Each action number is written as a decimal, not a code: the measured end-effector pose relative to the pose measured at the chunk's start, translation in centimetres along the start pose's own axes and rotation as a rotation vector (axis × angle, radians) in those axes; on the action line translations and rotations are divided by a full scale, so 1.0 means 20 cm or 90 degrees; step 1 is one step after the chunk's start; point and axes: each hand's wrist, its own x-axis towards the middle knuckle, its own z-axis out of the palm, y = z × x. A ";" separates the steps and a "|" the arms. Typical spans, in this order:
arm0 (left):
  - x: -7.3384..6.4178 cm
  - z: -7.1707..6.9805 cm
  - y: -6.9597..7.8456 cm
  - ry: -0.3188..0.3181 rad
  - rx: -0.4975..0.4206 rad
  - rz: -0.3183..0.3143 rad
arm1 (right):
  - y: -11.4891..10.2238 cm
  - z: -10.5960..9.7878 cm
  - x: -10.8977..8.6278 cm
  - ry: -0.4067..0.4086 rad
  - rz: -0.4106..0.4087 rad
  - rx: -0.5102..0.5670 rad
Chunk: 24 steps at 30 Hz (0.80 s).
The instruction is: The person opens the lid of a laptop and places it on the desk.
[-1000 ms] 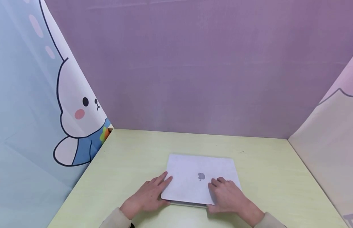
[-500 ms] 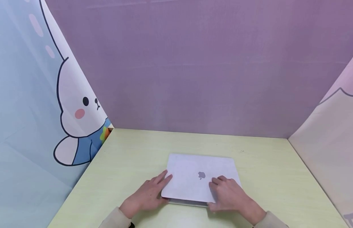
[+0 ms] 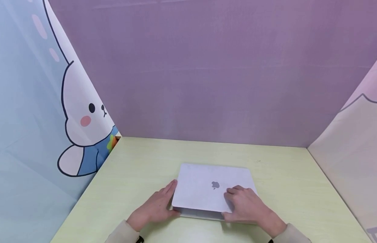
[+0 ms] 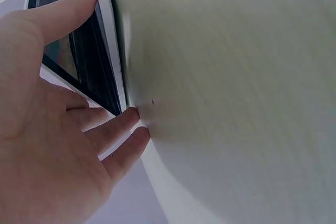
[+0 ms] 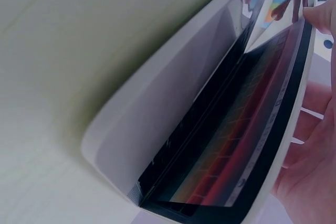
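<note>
A silver laptop (image 3: 194, 189) with an apple logo lies on the table, its lid partly raised on the near side. My right hand (image 3: 247, 206) grips the lid's near edge toward the right, thumb at the underside and fingers bent over the top. In the right wrist view, a colourful screen (image 5: 236, 156) faces the dark keyboard across a narrow wedge. At the near left corner is my left hand (image 3: 155, 206), its thumb on the base's front edge and its fingers stretched along the left side. The left wrist view has two left fingertips (image 4: 132, 115) down at the table surface.
The pale yellow-green table (image 3: 140, 158) extends around the laptop on every side. A purple cloth wall (image 3: 206, 74) stands behind it. A rabbit-printed blue curtain (image 3: 33, 135) borders the left, a pale printed one (image 3: 355, 162) the right.
The lid's near edge has risen with my right hand, widening the gap above the base. My left fingers have slid off the lid's top to its left side.
</note>
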 end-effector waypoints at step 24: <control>0.02 0.01 0.02 -0.027 0.051 -0.012 | 0.06 -0.08 0.06 0.026 -0.027 0.089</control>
